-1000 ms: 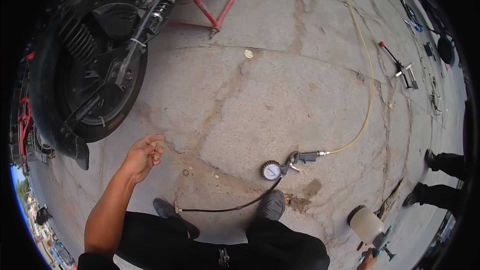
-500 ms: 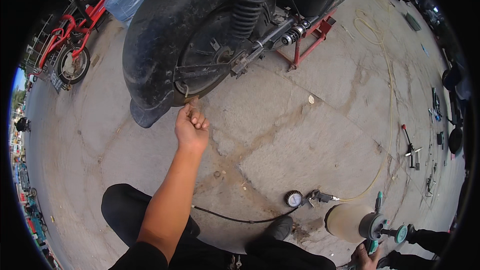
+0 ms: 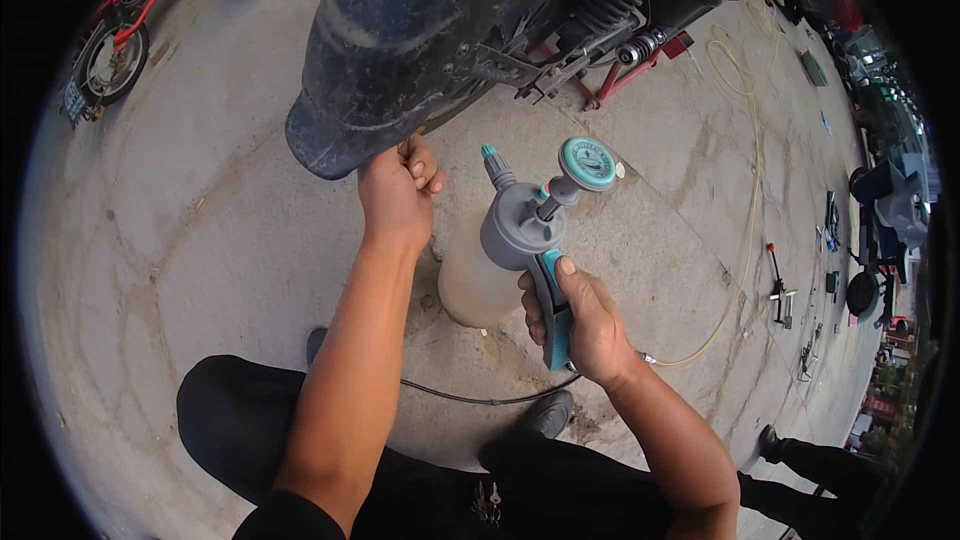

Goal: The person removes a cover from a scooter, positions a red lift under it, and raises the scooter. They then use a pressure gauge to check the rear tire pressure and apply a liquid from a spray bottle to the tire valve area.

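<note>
Pump sprayer (image 3: 515,220) swung in from 4 o'clock to mid-view

From my remote seat I see it carried by the right hand (image 3: 592,325), the fingers wrapped firmly round its grey-and-turquoise handle (image 3: 557,330) — thumb laid near the top. The cloudy bottle (image 3: 478,285) leans toward 7 o'clock, the nozzle (image 3: 497,170) points to 11, and the round pump knob (image 3: 587,162) stands out toward 2.

At 10 o'clock I have the left hand (image 3: 395,190), knuckles bent, up against the lower edge of the black mudguard (image 3: 380,50). Its foremost fingertips are hidden there — I cannot tell whether they pinch anything.

Past the mudguard, a red stand (image 3: 640,70) shows at 1 o'clock; a black hose (image 3: 490,401) curves along the ground at 6.
</note>
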`<move>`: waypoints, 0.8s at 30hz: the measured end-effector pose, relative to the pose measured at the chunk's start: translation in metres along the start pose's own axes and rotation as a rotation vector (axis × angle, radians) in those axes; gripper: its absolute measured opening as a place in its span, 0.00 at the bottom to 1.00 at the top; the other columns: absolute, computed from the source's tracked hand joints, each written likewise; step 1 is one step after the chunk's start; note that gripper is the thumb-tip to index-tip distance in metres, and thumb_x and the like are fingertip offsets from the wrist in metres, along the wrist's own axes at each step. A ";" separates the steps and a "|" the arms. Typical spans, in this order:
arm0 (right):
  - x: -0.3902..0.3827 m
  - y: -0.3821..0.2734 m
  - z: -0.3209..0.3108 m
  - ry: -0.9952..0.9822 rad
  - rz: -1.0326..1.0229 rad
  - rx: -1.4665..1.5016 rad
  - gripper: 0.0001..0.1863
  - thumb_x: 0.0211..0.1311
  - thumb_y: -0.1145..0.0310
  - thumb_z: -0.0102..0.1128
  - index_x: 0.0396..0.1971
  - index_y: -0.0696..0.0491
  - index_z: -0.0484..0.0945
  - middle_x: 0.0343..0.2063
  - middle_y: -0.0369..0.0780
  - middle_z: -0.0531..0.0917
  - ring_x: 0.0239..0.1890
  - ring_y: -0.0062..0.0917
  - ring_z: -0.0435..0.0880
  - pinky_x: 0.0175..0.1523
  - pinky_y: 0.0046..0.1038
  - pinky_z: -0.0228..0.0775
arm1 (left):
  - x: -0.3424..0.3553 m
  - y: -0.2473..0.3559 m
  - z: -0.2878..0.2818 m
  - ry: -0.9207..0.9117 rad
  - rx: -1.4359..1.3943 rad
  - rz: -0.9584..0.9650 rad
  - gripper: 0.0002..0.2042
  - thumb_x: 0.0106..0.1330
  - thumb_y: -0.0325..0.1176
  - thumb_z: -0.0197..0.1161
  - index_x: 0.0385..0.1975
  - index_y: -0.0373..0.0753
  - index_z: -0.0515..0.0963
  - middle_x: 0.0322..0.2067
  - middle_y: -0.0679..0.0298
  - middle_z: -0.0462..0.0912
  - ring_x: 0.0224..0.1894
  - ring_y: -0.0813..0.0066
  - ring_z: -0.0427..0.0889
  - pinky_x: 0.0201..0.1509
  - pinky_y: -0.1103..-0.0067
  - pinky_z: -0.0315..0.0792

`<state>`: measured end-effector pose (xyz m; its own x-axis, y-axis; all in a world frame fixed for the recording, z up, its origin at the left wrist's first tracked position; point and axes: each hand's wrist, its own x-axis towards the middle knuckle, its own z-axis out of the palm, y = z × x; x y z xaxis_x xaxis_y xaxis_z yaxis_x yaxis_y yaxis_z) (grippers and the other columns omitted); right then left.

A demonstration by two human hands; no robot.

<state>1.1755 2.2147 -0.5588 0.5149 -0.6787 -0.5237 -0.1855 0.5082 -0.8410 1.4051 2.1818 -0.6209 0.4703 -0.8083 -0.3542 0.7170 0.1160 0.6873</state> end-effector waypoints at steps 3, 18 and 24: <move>0.006 0.003 0.027 -0.067 -0.089 -0.125 0.33 0.78 0.42 0.36 0.35 0.60 0.72 0.19 0.36 0.72 0.22 0.19 0.69 0.30 0.25 0.63 | 0.001 0.005 -0.010 -0.070 0.102 0.075 0.17 0.76 0.43 0.46 0.24 0.43 0.67 0.17 0.73 0.60 0.21 0.82 0.57 0.31 0.80 0.57; 0.009 0.014 0.036 -0.076 -0.354 -0.406 0.26 0.77 0.49 0.44 0.42 0.62 0.70 0.20 0.43 0.75 0.22 0.32 0.77 0.30 0.34 0.70 | 0.003 -0.013 -0.011 -0.149 0.286 0.326 0.21 0.76 0.34 0.55 0.64 0.31 0.70 0.23 0.73 0.62 0.24 0.85 0.65 0.37 0.82 0.75; 0.012 0.025 0.039 -0.044 -0.490 -0.429 0.22 0.74 0.56 0.51 0.43 0.64 0.68 0.22 0.54 0.77 0.27 0.53 0.81 0.32 0.46 0.72 | 0.009 -0.012 -0.022 -0.046 0.635 0.667 0.18 0.75 0.38 0.57 0.58 0.34 0.77 0.37 0.62 0.82 0.28 0.77 0.78 0.33 0.79 0.75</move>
<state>1.2094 2.2398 -0.5809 0.6567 -0.7511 -0.0676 -0.2335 -0.1172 -0.9653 1.4124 2.1859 -0.6465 0.6541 -0.7114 0.2569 -0.1187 0.2389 0.9638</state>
